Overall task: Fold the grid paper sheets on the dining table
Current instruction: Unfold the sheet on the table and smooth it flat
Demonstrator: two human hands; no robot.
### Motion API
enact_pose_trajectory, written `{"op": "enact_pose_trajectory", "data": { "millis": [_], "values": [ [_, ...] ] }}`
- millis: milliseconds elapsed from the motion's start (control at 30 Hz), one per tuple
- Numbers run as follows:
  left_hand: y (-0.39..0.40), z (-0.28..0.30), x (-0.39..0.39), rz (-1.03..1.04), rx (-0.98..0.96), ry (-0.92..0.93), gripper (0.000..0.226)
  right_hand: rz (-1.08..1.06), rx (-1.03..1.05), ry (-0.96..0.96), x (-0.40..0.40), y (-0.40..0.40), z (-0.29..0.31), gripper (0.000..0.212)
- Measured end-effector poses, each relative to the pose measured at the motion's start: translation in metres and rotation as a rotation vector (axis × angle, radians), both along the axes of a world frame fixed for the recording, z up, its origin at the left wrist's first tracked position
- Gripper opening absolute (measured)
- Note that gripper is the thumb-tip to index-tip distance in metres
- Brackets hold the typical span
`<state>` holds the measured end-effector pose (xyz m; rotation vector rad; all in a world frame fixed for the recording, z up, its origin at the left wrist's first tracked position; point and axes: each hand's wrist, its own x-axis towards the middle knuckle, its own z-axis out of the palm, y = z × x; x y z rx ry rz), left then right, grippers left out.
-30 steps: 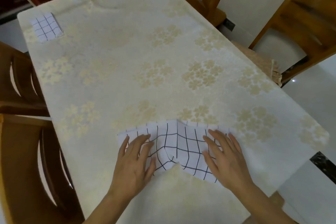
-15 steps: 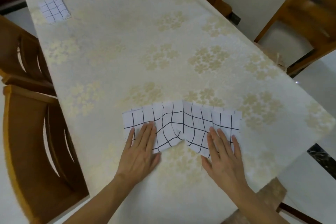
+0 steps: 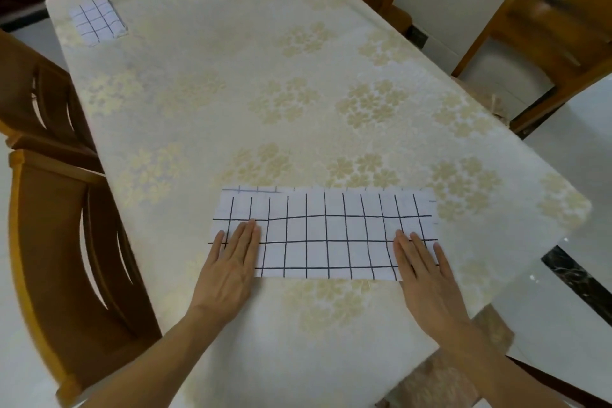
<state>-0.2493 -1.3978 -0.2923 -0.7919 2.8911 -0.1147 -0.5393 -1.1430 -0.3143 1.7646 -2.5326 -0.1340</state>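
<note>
Hands lie flat, fingers straight and together: left hand (image 3: 233, 262) presses the left end of the folded grid paper sheet (image 3: 326, 235), right hand (image 3: 425, 270) its right end, near the table (image 3: 298, 93) front edge.

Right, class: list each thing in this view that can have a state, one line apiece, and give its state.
Grid paper sheet: folded into a long strip, lying flat near the table's front edge.
Small grid paper: folded into a small square, at the far left corner.
Left hand: open, palm flat on the strip's left end.
Right hand: open, palm flat on its right end.
Tablecloth: spread over the table.
</note>
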Motion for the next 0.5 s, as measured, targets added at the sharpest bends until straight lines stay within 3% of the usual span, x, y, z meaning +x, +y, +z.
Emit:
{"op": "enact_pose_trajectory", "data": {
  "millis": [200,367,500],
  "values": [
    [0.012,0.009,0.003,0.035,0.136,-0.037,0.070,-0.023,0.138,-0.098,0.000,0.013,0.012,0.064],
    [0.008,0.025,0.004,-0.024,0.221,-0.008,0.094,-0.017,0.161,-0.193,0.002,0.006,0.036,0.080],
    [0.001,0.028,-0.024,-0.042,0.235,0.020,0.076,-0.009,0.095,-0.238,-0.001,-0.037,0.048,0.071]
  ]
}}
